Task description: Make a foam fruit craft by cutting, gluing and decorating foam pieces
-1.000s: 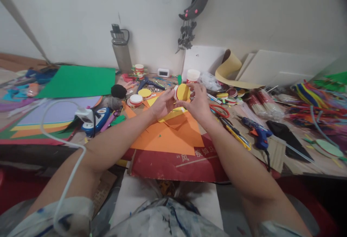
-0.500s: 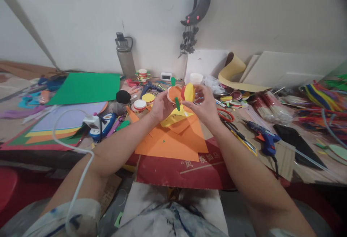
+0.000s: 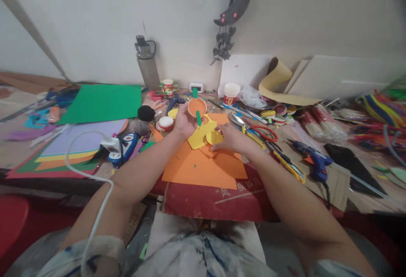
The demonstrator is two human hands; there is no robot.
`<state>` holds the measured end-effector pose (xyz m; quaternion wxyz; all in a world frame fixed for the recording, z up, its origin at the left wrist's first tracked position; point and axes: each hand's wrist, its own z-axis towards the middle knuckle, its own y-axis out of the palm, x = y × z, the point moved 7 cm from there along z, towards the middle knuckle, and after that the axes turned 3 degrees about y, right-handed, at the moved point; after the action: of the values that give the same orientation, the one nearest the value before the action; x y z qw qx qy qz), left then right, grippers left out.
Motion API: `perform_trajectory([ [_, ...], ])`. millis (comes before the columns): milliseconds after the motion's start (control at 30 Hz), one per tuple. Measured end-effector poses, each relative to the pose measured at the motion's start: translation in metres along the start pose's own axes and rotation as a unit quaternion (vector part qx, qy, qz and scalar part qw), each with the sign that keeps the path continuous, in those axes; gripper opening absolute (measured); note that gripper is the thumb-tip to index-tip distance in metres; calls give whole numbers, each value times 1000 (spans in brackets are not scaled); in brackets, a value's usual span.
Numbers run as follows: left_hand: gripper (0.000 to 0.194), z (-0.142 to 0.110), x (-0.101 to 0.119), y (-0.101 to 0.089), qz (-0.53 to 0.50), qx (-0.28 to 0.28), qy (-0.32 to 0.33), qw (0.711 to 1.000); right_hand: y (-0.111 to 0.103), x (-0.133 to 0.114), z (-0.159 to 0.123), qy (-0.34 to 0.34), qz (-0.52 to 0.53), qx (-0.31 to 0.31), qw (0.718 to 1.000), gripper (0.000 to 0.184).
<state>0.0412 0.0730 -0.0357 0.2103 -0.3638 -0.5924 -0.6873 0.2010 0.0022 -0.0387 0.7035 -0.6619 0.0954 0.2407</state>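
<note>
My left hand (image 3: 183, 123) holds up a small round orange paper-covered cap (image 3: 197, 107) with green strips sticking from its top and bottom. My right hand (image 3: 229, 138) is lower, fingers curled around a yellow paper disc (image 3: 213, 138) that rests on the yellow paper scraps (image 3: 199, 137). Both hands hover over orange paper sheets (image 3: 203, 166) lying on a red cardboard piece (image 3: 218, 201) with white characters.
Red-handled scissors (image 3: 261, 132), a yellow cutter (image 3: 287, 166) and a blue glue gun (image 3: 312, 160) lie to the right. Left are a green sheet (image 3: 101, 102), stacked coloured sheets (image 3: 68, 146), a white cable (image 3: 91, 175). A grey bottle (image 3: 147, 63) and a white jar (image 3: 231, 94) stand by the wall.
The two pieces have been pulled apart. My right hand dropped to the table with the yellow disc, while my left hand stayed raised with the orange cap.
</note>
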Motion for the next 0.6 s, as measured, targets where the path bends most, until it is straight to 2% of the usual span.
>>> perform_trajectory([
  [67, 36, -1, -1, 2, -13, 4, -5, 1000, -1, 0, 1, 20, 20, -16, 999, 72],
  [167, 37, -1, -1, 7, -32, -6, -10, 999, -16, 0, 4, 56, 73, 1, 996, 60],
  [267, 38, 0, -1, 9, -42, -4, -10, 999, -46, 1, 2, 64, 111, 80, 989, 36],
  [367, 38, 0, -3, 8, -50, -5, -10, 999, -83, 9, -13, 69, 80, 162, 981, 26],
  [467, 38, 1, -5, 9, -62, -13, -14, 998, -115, 35, -41, 118, -15, 216, 969, 23],
  [600, 32, 1, -7, 8, -69, -4, -17, 997, -141, 89, -94, 204, -137, 231, 941, 29],
])
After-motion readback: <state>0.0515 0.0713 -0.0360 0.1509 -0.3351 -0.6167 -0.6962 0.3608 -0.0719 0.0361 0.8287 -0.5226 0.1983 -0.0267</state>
